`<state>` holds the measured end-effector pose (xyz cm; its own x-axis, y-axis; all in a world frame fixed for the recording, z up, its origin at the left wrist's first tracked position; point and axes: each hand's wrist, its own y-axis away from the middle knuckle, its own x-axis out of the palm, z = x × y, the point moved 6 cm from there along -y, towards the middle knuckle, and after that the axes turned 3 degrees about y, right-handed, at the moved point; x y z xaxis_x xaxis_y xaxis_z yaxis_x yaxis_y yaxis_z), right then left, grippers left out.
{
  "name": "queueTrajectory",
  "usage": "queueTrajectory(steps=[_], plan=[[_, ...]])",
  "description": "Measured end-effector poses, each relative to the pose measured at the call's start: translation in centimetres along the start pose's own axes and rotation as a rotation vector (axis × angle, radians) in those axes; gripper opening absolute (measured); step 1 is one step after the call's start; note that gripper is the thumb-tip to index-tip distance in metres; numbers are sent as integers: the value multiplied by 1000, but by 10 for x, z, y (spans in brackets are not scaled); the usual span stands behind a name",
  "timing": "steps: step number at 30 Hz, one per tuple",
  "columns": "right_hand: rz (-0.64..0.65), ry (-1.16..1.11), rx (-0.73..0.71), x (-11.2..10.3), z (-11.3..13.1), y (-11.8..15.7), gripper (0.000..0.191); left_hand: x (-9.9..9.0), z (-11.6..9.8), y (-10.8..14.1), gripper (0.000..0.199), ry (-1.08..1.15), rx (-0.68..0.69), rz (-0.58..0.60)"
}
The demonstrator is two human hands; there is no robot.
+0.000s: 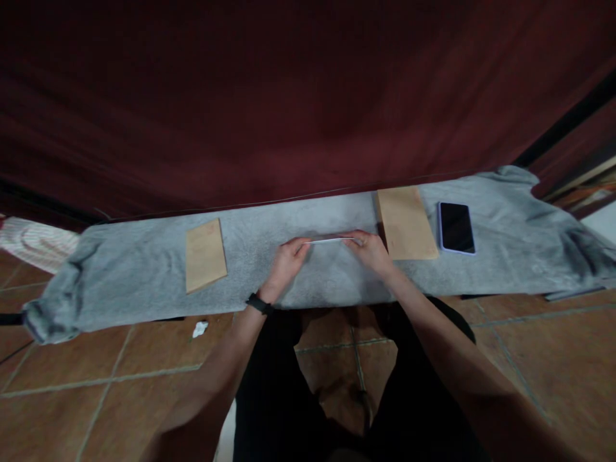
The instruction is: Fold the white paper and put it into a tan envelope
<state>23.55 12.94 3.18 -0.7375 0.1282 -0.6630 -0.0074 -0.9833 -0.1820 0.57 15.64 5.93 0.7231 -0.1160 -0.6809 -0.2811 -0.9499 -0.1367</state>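
Between my two hands a thin white sheet [330, 240] is held nearly edge-on above the grey cloth, so its face is hidden and I cannot tell its exact kind. My left hand [289, 260] pinches its left end between thumb and fingers. At the other end, my right hand [369, 251] grips it the same way. Just beyond the right hand lies a stack of brown paper envelopes [408, 224]. Farther off to the left of my left hand, more brown envelopes [206, 255] lie slightly turned, with faint red marks near the top.
A grey cloth [260, 224] covers the long narrow bench in front of me. Right of the envelope stack lies a phone [457, 228] in a lilac case. Dark red fabric [308, 128] hangs behind the bench. A white scrap [199, 329] is on the tiled floor.
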Motion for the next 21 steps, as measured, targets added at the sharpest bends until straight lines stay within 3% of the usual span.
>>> queueTrajectory(steps=[4,8,12,16,21], plan=[[-126,-395,45,-14,-4,-5,33,-11,4,-5,18,535,-170,-183],[-244,-382,135,-13,-14,-8,31,14,9,2,21,758,-326,-166],[-264,-186,233,-2,-26,-12,27,44,20,14,22,754,-446,-78],[-250,51,287,3,-27,-12,29,56,28,15,17,664,-481,-59],[-286,357,144,0,-7,-7,50,60,34,6,14,506,-465,-49]])
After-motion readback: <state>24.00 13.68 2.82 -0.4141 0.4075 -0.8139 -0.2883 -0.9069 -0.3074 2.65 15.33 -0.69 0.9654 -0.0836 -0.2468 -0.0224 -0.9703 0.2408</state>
